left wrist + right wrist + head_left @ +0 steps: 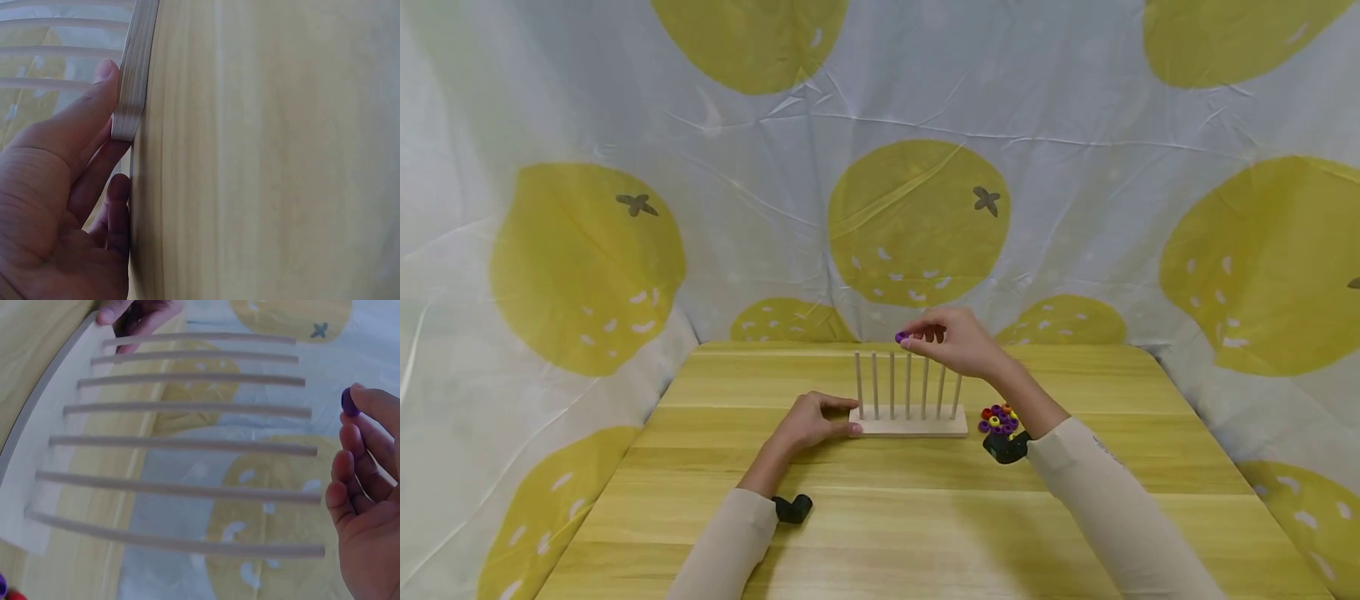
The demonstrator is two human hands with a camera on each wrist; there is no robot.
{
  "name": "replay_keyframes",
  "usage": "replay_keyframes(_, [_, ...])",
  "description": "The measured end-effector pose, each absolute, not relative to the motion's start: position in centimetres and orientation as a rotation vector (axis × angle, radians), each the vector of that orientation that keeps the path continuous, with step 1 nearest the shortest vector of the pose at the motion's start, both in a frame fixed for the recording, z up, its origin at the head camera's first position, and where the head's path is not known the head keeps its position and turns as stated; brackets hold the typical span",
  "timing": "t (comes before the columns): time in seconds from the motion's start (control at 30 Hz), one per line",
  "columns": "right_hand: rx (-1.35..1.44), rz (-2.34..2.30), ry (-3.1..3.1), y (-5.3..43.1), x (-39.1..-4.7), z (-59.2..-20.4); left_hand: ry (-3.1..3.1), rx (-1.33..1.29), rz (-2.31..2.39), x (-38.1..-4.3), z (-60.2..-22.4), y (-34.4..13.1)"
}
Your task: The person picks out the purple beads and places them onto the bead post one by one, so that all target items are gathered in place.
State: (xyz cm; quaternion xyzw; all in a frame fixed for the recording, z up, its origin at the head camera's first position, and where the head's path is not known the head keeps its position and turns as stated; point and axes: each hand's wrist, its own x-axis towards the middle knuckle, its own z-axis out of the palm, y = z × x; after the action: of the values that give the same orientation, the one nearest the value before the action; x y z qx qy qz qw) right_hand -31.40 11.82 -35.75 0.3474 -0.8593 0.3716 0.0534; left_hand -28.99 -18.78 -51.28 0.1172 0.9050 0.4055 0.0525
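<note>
My right hand (pixel 961 343) pinches a purple bead (pixel 902 337) between thumb and forefinger, just above the tops of the pegs. In the right wrist view, the bead (pixel 350 403) sits a little beyond the free ends of the upright pegs (pixel 187 445), apart from them. The bare pegs stand in a row on a pale wooden peg rack (pixel 913 427). At the rack's left end my left hand (pixel 808 422) grips the base, thumb at the front and fingers behind. The left wrist view shows this hand (pixel 59 169) low beside the tabletop, holding the base's end (pixel 130 100).
A small heap of purple, red, yellow and orange beads (pixel 995 421) lies to the right of the rack, close to my right forearm. The wooden table (pixel 895 533) reaches back to a curtain (pixel 760 192) printed with yellow fruit.
</note>
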Motion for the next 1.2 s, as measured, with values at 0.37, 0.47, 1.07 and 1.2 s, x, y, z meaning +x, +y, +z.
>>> replay_keyframes(0.37, [1.116, 1.143, -2.64, 8.5, -31.8, -35.4, 2.721, 0.381, 1.258, -29.0, -51.4, -18.9])
replay_keyframes(0.47, [1.132, 1.141, -2.651, 8.0, -31.9, -35.5, 2.723, 0.379, 1.25, -29.1, -51.1, -18.9])
replay_keyframes(1.07, [1.173, 1.105, -2.695, 5.7, -32.2, -36.4, 2.682, 0.384, 1.264, -29.1, -51.4, -18.7])
replay_keyframes(1.2, [1.178, 1.089, -2.705, 5.4, -32.2, -36.4, 2.696, 0.383, 1.249, -29.1, -51.1, -18.8])
